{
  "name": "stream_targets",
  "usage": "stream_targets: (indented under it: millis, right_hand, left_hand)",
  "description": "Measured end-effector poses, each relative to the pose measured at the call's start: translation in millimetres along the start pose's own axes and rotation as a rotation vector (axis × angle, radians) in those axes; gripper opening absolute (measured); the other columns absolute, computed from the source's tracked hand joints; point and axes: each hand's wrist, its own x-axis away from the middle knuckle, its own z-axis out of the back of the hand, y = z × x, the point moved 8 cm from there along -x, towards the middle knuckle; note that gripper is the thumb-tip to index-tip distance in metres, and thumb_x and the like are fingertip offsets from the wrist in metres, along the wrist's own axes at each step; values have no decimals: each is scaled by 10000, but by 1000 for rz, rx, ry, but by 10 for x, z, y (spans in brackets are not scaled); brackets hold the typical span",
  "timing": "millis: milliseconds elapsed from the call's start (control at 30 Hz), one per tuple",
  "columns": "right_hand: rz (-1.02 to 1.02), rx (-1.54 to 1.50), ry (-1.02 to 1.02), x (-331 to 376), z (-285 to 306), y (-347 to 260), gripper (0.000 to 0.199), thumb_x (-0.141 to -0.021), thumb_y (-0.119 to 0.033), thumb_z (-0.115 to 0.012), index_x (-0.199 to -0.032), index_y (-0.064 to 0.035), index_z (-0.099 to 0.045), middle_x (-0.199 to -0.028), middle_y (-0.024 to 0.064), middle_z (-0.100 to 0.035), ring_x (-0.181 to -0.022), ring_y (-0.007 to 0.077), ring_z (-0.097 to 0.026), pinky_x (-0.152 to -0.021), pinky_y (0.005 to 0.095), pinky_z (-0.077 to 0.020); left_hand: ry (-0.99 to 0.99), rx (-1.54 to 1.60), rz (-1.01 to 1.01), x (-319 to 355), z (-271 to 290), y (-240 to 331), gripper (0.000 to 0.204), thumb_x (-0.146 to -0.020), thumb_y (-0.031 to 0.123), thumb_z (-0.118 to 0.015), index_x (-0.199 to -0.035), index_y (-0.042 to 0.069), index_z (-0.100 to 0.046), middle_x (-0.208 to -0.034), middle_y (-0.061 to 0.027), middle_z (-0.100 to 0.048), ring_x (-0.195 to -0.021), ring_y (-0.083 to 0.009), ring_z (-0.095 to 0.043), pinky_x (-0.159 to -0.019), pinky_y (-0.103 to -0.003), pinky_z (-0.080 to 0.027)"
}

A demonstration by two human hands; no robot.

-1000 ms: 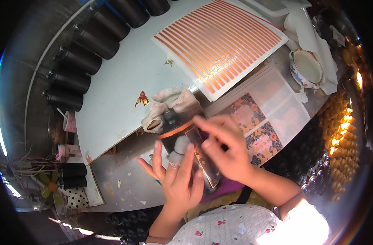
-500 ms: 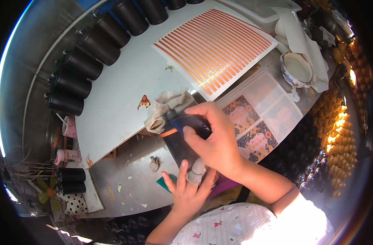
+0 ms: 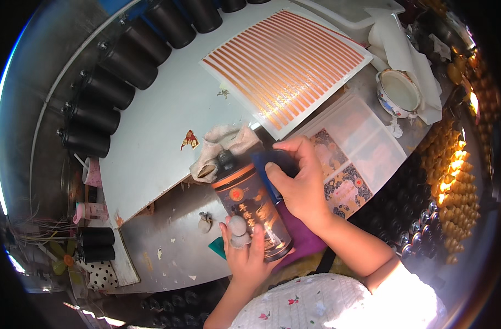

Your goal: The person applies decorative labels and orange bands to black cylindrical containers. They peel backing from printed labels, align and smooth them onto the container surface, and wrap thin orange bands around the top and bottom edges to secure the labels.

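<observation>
- Since half a second ago the bottle (image 3: 250,205) has turned more upright in the view, its dark label side now facing up, and the left hand (image 3: 246,253) has slid up to cup its lower end.
- Bottle: dark, cylindrical, with an orange band near the shoulder and gold marks on its side; it lies tilted above the front edge of the desk (image 3: 168,241), neck pointing away from the person, base toward them.
- Left hand: below the bottle, fingers curled around its lower part, thumb lying on the front face; it holds the bottle.
- Right hand (image 3: 297,183): on the bottle's right upper side, fingers closed on a blue cloth (image 3: 272,164) pressed against the bottle's shoulder.
- Neck of the bottle: touching a crumpled beige rag (image 3: 223,148) that lies just behind it.
- Purple cloth (image 3: 302,236): under the bottle and the right wrist.
- White board (image 3: 168,120): behind the rag, with a sheet of orange strips (image 3: 286,63) at its far right.
- Clear tray (image 3: 360,142): just right of the right hand, over patterned sheets.
- Bowl (image 3: 398,90): farther right, near white paper.
- Black bottles (image 3: 105,88): in a row along the board's left edge, well apart from the hands.
</observation>
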Motion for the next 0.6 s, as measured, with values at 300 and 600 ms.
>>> stream_targets:
  millis: [300, 600]
  right_hand:
    - [-20, -36, -39, 27, -37, -24, 282, -871, 62, -650, -1117, -8, -529, -984, 51, -611, -905, 86, -587, -820, 257, -491]
    - [-14, -17, -53, 43, -70, -84, 284, -867, 60, -652, -1114, -10, -531, -971, 50, -613, -906, 85, -587, -824, 257, -489]
  left_hand:
    - [80, 158, 12, 41, -53, -73, 970, -804, 398, -819, -1514, -49, -332, -1475, -287, -448, -1404, -494, -401, -1162, -707, -111]
    - [55, 147, 61, 207, -93, -157, 983, -794, 438, -815, -1526, -22, -348, -1436, -278, -484, -1393, -449, -422, -1135, -764, -46]
